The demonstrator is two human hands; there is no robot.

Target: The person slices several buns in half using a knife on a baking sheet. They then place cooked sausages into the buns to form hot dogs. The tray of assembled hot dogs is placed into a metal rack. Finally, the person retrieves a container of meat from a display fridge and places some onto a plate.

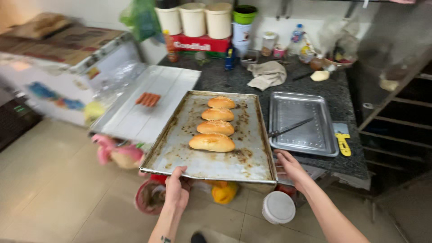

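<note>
A: What do the hands have?

B: Both are on the big baking tray [189,155]. The left hand [177,188] has its grip closed over the near rim, thumb on top. The right hand [290,165] is at the near right corner, fingers curled against the edge, so its grip is on the tray too.

A: And where does the tray sit?

B: Its far end lies over the dark counter [227,81]; the near end juts past the counter's edge, above the tiled floor [54,180].

A: What's on it?

B: Four golden rolls [214,125] in a line down the middle, close together. The metal around them is stained brown.

A: Anything beside it?

B: To the right, a smaller steel tray [315,139] with tongs [290,128] lying in it. To the left, a pale board [148,112] with a few sausages [148,99]. A crumpled cloth [267,74] lies further back, and a white lid [278,207] is on the floor below.
</note>
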